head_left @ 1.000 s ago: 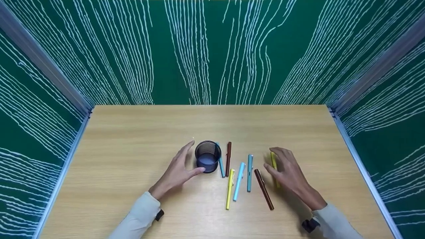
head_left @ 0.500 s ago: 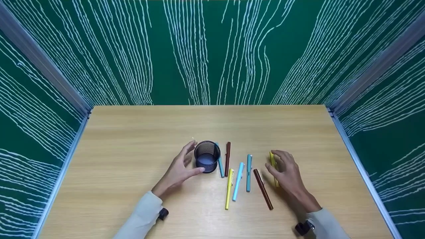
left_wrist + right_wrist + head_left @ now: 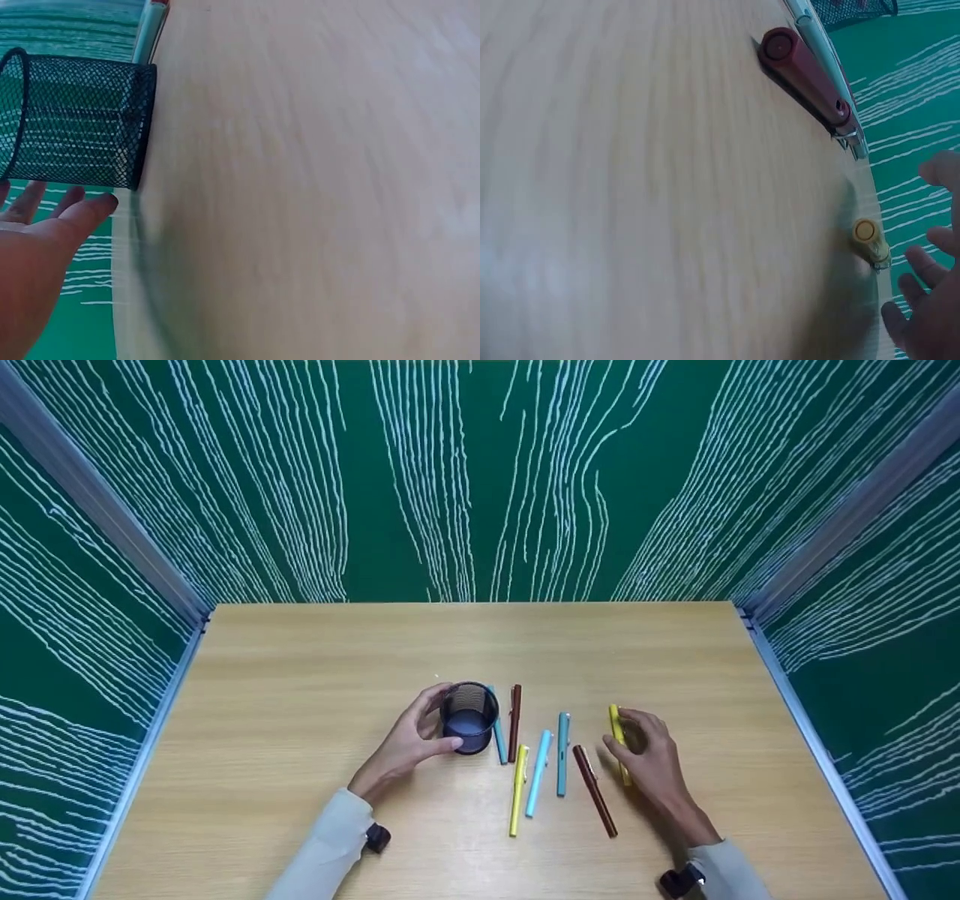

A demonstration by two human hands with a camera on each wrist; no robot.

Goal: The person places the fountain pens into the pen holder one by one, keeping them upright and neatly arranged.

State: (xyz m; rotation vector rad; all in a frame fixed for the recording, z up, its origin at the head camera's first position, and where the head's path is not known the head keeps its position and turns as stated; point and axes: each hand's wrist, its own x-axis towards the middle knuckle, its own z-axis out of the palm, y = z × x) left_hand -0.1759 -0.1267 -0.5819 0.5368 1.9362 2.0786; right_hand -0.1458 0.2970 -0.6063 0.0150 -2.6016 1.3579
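Note:
A black mesh pen cup [image 3: 469,701] stands upright on the wooden table. My left hand [image 3: 405,746] curves loosely beside it, thumb at the near side and fingers at the far left. In the left wrist view, the thumb and fingers [image 3: 88,213] lie just off the mesh wall. My right hand [image 3: 654,761] hovers around a yellow pen [image 3: 616,721] at the right of the group. The right wrist view shows that pen [image 3: 867,232] lying apart from the spread fingers [image 3: 926,266]. Part of the pen is hidden behind the hand in the head view.
Between the hands lie another yellow pen [image 3: 517,795], a light blue pen [image 3: 538,776], a teal pen [image 3: 562,757] and two brown pens, one near [image 3: 596,795] and one far [image 3: 514,724]. Another teal pen [image 3: 499,742] lies partly behind the cup. Green walls with white lines surround the table [image 3: 337,645].
My left hand has moved slightly right, closer round the cup. The right hand has drawn a little toward me over the yellow pen. Cup and pens lie as before.

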